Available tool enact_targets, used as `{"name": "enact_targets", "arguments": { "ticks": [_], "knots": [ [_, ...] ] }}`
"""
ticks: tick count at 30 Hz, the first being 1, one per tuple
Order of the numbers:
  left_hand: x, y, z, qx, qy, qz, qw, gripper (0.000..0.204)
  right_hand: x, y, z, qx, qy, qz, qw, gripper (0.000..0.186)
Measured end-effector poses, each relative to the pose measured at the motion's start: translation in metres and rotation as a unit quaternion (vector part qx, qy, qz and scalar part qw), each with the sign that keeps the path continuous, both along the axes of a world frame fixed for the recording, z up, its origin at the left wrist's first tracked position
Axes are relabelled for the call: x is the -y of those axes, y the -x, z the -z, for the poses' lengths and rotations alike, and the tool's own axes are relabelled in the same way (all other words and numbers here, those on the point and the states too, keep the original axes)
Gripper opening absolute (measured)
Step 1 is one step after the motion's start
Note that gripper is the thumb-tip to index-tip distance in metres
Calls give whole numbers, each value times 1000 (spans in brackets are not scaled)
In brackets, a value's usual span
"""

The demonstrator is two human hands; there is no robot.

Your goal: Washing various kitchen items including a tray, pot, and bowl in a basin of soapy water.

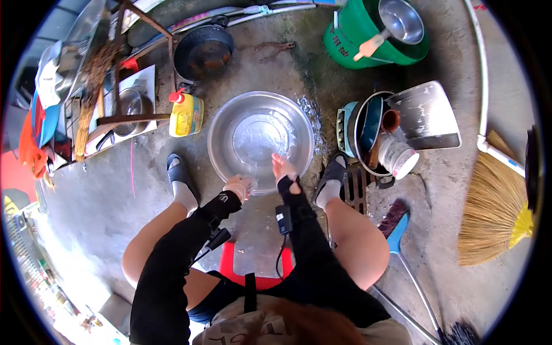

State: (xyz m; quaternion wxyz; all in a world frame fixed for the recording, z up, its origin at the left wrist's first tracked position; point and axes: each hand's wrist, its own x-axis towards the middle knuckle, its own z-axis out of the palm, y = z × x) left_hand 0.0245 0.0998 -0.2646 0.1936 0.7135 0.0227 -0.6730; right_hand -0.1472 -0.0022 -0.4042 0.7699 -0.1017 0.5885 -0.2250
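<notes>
A wide silver metal basin stands on the concrete between my feet, its inside bright with reflections. Over its near rim, a little left of the middle, is my left hand, with nothing visible in it and its fingers apart. My right hand reaches over the near right part of the basin, fingers stretched out, holding nothing. Both forearms are in black sleeves with small devices strapped on. Left of the basin stands a yellow bottle with a red pump top.
A black wok lies beyond the bottle. To the right, a pot holds bowls and a jar, beside a rectangular metal tray. A metal ladle rests on a green bucket. Brooms and a drain grate are nearer.
</notes>
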Motion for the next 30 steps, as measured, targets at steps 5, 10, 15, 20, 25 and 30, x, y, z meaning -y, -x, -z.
{"name": "enact_targets", "arguments": {
  "ticks": [5,10,15,20,25,30],
  "knots": [
    [-13,-92,101,390,218,362,818,34,-89,-91,-41,69,-124,119,983,51],
    [45,-50,101,549,134,411,715,53,-75,-68,-25,66,-102,198,973,69],
    [43,-53,116,464,290,606,577,63,-72,-75,-27,129,-94,205,966,68],
    [28,-32,142,503,269,341,748,50,-86,-97,-23,156,-123,236,951,66],
    [26,21,113,210,311,220,901,33,-77,-83,-28,195,-151,388,888,41],
    [46,27,63,294,238,435,817,27,-70,-82,-39,278,-175,382,864,37]
  ]
}}
